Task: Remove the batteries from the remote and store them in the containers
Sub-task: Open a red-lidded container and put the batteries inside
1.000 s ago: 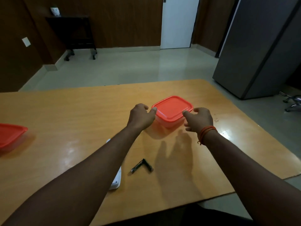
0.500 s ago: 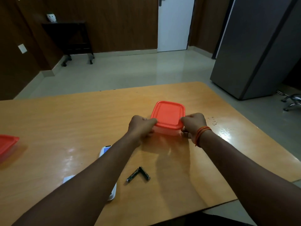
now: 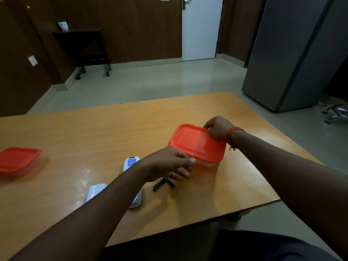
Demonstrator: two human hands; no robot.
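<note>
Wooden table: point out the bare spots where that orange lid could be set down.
Free: the wooden table between the far-left orange-lidded container and the white remote, and the near-right corner beyond the right hand. Crowded: near the two black batteries, the white battery cover and the left hand.

bench (image 3: 94,132): glossy orange-brown wood top, rounded far-right corner
far left: red-lidded container (image 3: 17,160), lid on, cut off by frame edge
centre-near: white remote (image 3: 131,163), partly hidden by forearm; white battery cover (image 3: 95,191) just left of it
right of remote: two dark batteries (image 3: 162,184), ends touching in a V
</note>
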